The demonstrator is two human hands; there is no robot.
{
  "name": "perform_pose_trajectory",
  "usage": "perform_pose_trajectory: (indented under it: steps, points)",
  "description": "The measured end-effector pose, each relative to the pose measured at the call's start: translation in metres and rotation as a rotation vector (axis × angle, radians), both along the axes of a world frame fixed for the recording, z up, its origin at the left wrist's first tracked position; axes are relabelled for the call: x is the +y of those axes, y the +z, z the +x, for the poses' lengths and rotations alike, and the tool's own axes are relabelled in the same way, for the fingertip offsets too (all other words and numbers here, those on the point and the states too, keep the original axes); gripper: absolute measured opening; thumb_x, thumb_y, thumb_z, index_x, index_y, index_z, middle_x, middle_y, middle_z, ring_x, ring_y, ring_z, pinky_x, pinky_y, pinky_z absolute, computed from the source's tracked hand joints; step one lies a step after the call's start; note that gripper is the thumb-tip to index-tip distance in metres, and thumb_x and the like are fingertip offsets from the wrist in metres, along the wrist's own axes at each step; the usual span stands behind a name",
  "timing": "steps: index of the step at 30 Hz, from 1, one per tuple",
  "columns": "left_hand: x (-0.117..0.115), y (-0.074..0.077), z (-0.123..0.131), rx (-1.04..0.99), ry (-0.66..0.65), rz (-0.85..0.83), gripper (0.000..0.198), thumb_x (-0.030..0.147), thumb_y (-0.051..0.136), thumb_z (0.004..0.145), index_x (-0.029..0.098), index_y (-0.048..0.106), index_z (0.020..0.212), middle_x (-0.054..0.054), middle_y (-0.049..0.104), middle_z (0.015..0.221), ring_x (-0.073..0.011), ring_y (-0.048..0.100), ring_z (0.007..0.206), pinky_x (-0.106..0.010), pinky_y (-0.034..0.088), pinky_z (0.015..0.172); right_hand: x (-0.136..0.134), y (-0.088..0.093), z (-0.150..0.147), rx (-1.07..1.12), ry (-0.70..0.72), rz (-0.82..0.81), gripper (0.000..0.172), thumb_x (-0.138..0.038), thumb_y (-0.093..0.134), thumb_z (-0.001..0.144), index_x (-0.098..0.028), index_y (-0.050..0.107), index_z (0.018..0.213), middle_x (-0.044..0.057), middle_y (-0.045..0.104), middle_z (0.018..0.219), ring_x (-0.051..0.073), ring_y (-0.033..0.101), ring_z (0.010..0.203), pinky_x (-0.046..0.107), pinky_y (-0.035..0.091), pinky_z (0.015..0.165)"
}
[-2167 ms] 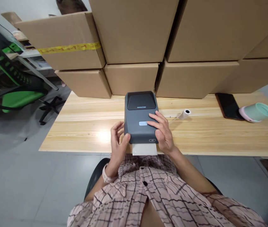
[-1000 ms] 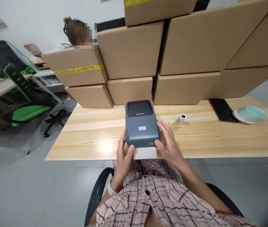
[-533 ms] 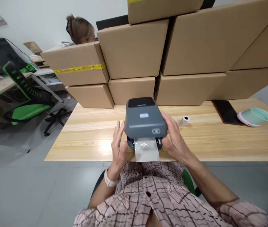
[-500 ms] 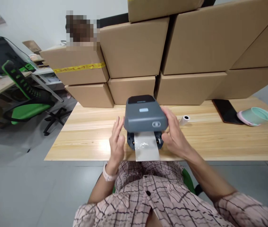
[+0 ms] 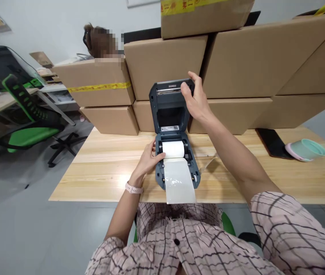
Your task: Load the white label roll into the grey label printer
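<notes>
A dark grey label printer (image 5: 197, 179) stands on the wooden table with its lid (image 5: 169, 103) raised and tilted back. Inside lies a white label roll (image 5: 173, 149), and its strip (image 5: 179, 183) runs over the front of the base past the table edge. My right hand (image 5: 198, 99) grips the lid's upper right corner, thumb on the inner face. Low on the left, my left hand (image 5: 147, 160) clasps the side of the base, its thumb over the rim beside the roll. A metal bar shows along the lid's inside.
Stacked cardboard boxes (image 5: 236, 61) line the back of the table (image 5: 93, 172). At the right lie a dark phone (image 5: 272, 142) and a mint-green cup (image 5: 308, 149) with a pink rim. A person's head (image 5: 97, 42) shows behind the boxes. A green office chair (image 5: 33, 135) stands left.
The printer lid has swung up and back, uncovering the label roll. My right hand has risen with it. My left hand has moved onto the side of the base.
</notes>
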State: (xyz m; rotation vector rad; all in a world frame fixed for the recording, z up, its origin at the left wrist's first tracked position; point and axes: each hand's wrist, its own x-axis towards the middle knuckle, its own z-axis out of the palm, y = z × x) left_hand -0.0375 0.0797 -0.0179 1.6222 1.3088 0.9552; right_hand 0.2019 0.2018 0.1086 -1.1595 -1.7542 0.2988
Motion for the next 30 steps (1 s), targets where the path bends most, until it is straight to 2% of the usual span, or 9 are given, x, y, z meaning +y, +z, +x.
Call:
perform_pose_trajectory:
  steps: [3, 6, 8, 12, 14, 19, 22, 26, 30]
  points:
    - [-0.002, 0.003, 0.001, 0.099, 0.043, 0.022, 0.084, 0.042, 0.075, 0.080, 0.021, 0.045, 0.156, -0.009, 0.064, 0.117, -0.0220, 0.059, 0.097, -0.033, 0.046, 0.084, -0.003, 0.003, 0.000, -0.055, -0.027, 0.020, 0.082, -0.079, 0.030, 0.097, -0.028, 0.023, 0.161, 0.012, 0.036, 0.167, 0.034, 0.036, 0.154, 0.062, 0.026, 0.125]
    - [-0.006, 0.014, 0.002, 0.140, 0.025, -0.029, 0.082, 0.039, 0.070, 0.082, 0.021, 0.043, 0.158, 0.000, 0.060, 0.086, -0.0185, 0.055, 0.078, -0.030, 0.041, 0.073, -0.041, -0.002, -0.002, -0.189, -0.051, 0.217, 0.077, -0.064, 0.045, 0.099, -0.027, 0.023, 0.163, 0.013, 0.033, 0.169, 0.038, 0.027, 0.157, 0.064, 0.023, 0.126]
    - [-0.009, 0.019, 0.004, 0.167, 0.020, -0.068, 0.083, 0.034, 0.066, 0.082, 0.021, 0.040, 0.159, 0.003, 0.056, 0.075, -0.0175, 0.053, 0.071, -0.028, 0.038, 0.067, -0.073, -0.012, -0.002, -0.307, 0.052, 0.248, 0.071, -0.054, 0.051, 0.099, -0.028, 0.029, 0.161, 0.013, 0.046, 0.161, 0.038, 0.037, 0.152, 0.063, 0.030, 0.123]
    - [-0.011, 0.023, 0.006, 0.214, 0.022, -0.094, 0.084, 0.026, 0.059, 0.079, 0.021, 0.037, 0.160, 0.005, 0.055, 0.068, -0.0172, 0.051, 0.064, -0.028, 0.035, 0.063, -0.102, -0.039, -0.004, -0.601, 0.407, -0.159, 0.081, -0.046, 0.058, 0.096, -0.027, 0.019, 0.165, 0.013, 0.066, 0.139, 0.035, 0.064, 0.126, 0.052, 0.051, 0.103]
    - [-0.009, 0.023, 0.007, 0.231, 0.023, -0.091, 0.085, 0.026, 0.058, 0.079, 0.019, 0.036, 0.161, 0.004, 0.056, 0.069, -0.0176, 0.052, 0.065, -0.028, 0.035, 0.062, -0.097, -0.048, -0.009, -0.751, 0.506, -0.318, 0.093, -0.045, 0.062, 0.093, -0.024, 0.011, 0.168, 0.017, 0.061, 0.147, 0.037, 0.062, 0.128, 0.053, 0.050, 0.103]
    - [-0.006, 0.022, 0.007, 0.232, 0.008, -0.068, 0.085, 0.024, 0.055, 0.077, 0.015, 0.038, 0.159, 0.004, 0.056, 0.067, -0.0167, 0.049, 0.062, -0.028, 0.034, 0.062, -0.069, -0.051, -0.031, -0.976, 0.589, -0.468, 0.109, -0.036, 0.072, 0.080, -0.017, 0.010, 0.168, 0.023, 0.054, 0.154, 0.045, 0.060, 0.130, 0.058, 0.048, 0.104]
    - [-0.007, 0.021, 0.006, 0.203, -0.003, -0.054, 0.083, 0.023, 0.055, 0.077, 0.015, 0.040, 0.158, 0.005, 0.057, 0.065, -0.0162, 0.048, 0.060, -0.028, 0.036, 0.063, -0.065, -0.040, -0.026, -0.890, 0.671, -0.481, 0.114, -0.034, 0.079, 0.070, -0.017, 0.021, 0.167, 0.021, 0.056, 0.152, 0.043, 0.062, 0.129, 0.054, 0.051, 0.102]
    - [-0.009, 0.018, 0.005, 0.171, 0.011, -0.057, 0.082, 0.023, 0.057, 0.078, 0.017, 0.039, 0.159, 0.004, 0.060, 0.068, -0.0169, 0.051, 0.061, -0.028, 0.039, 0.064, -0.075, -0.012, 0.020, -0.561, 0.870, -0.377, 0.105, -0.038, 0.080, 0.072, -0.025, 0.029, 0.164, 0.012, 0.052, 0.158, 0.034, 0.058, 0.135, 0.047, 0.050, 0.110]
    - [-0.009, 0.018, 0.005, 0.162, 0.002, -0.059, 0.081, 0.022, 0.056, 0.080, 0.020, 0.040, 0.159, 0.003, 0.061, 0.068, -0.0167, 0.051, 0.060, -0.028, 0.039, 0.063, -0.078, -0.001, 0.084, -0.248, 0.748, -0.339, 0.108, -0.041, 0.088, 0.069, -0.032, 0.034, 0.162, 0.010, 0.065, 0.142, 0.034, 0.064, 0.129, 0.050, 0.053, 0.107]
